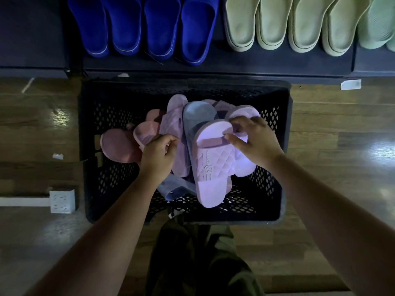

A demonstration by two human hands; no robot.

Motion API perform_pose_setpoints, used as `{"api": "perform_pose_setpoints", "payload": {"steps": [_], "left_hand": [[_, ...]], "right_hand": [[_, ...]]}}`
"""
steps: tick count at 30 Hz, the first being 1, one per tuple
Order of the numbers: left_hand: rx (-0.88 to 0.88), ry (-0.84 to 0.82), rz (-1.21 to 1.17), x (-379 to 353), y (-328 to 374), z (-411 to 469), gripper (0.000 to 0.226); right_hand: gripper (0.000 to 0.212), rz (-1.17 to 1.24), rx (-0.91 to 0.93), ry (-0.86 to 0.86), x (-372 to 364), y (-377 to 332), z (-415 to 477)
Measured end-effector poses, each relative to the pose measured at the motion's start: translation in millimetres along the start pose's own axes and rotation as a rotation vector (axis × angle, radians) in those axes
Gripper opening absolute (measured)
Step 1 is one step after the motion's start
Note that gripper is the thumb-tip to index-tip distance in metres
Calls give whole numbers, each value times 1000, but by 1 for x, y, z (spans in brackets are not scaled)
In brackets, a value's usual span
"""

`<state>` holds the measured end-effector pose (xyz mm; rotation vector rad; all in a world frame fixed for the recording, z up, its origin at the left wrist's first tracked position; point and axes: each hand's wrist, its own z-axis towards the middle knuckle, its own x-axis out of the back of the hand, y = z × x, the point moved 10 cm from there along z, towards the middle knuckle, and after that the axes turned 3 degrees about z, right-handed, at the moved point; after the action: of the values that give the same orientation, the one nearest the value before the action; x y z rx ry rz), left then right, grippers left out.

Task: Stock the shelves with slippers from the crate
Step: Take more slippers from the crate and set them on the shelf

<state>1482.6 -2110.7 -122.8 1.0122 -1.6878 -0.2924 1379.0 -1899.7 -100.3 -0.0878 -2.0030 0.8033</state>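
Observation:
A black mesh crate (284, 124) stands on the floor below me, holding several pink, lilac and grey-blue slippers. My right hand (254, 142) grips a pair of lilac slippers (213, 163) at their heel ends; the front one has a quilted strap and points toward me. My left hand (159, 153) is closed on a pink slipper (147, 131) at the pile's left. A grey-blue slipper (198, 116) lies between the two hands. Beyond the crate, the dark shelf (213, 69) carries a row of blue slippers (145, 26) and a row of pale green slippers (295, 24).
Wooden floor surrounds the crate. A white power strip (62, 200) with its cable duct lies on the floor at left. Small white tags lie near the shelf foot, one of them the tag (350, 84) at right. My camouflage trousers (198, 259) are just behind the crate's near wall.

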Motion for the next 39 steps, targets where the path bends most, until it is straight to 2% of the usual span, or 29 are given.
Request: {"api": "perform_pose_setpoints", "payload": {"steps": [2, 6, 8, 12, 18, 21, 24, 28, 31, 33, 36, 39], "left_hand": [[5, -6, 1, -1, -2, -1, 18], [6, 9, 11, 3, -2, -2, 18], [21, 28, 27, 7, -4, -2, 18], [39, 62, 49, 12, -10, -1, 18], [67, 56, 59, 17, -14, 7, 20], [76, -1, 54, 10, -15, 3, 20], [95, -66, 164, -5, -28, -9, 16], [305, -9, 272, -7, -77, -35, 24], [389, -79, 318, -22, -106, -49, 30], [422, -117, 291, -30, -119, -56, 30], [415, -75, 223, -33, -131, -58, 20], [497, -86, 114, -35, -145, -57, 20]], "right_hand": [[39, 109, -32, -26, -5, 1, 1], [44, 274, -111, -206, -20, 4, 2], [40, 288, -155, -239, -24, 8, 1], [41, 112, -86, -95, -9, 8, -9], [29, 246, -136, 47, 18, 17, -38], [26, 311, -151, 100, 35, 20, -48], [26, 308, -143, 121, 45, 18, -52], [35, 185, -37, 147, 41, 4, -53], [37, 151, 24, 174, 33, 0, -54], [35, 150, 39, 191, 27, 2, -55], [35, 139, 14, 218, 20, 8, -55], [32, 163, -38, 252, 21, 13, -53]]}}
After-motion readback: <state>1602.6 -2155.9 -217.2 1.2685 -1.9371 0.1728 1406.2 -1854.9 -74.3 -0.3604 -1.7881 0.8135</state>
